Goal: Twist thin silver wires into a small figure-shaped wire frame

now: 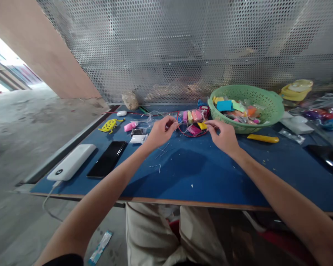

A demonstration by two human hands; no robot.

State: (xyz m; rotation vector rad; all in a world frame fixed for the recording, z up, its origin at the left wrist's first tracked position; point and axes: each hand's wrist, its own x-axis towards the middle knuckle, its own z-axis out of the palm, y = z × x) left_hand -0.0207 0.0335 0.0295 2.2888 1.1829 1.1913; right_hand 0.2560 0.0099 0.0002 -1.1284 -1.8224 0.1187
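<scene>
My left hand (162,131) hovers over the middle of the blue table (177,173), thumb and forefinger pinched together. Whatever lies between those fingertips is too small to make out. Across from it, my right hand (224,137) has its thumb and fingertips drawn close together at the edge of a small yellow packet (202,125); whether they grip it or something thin is unclear. Between the hands lie a magenta packet (194,130) and a clear bag of pink and yellow clay pieces (197,115). A few thin white wires (158,167) lie before my left hand.
A green basket (269,107) of colourful packets stands right, with a yellow-handled cutter (263,138) before it. Left are a black phone (107,159), a cabled white power bank (72,162), a yellow spotted toy (111,126) and a white packet (138,139). Perforated metal (169,48) rises behind.
</scene>
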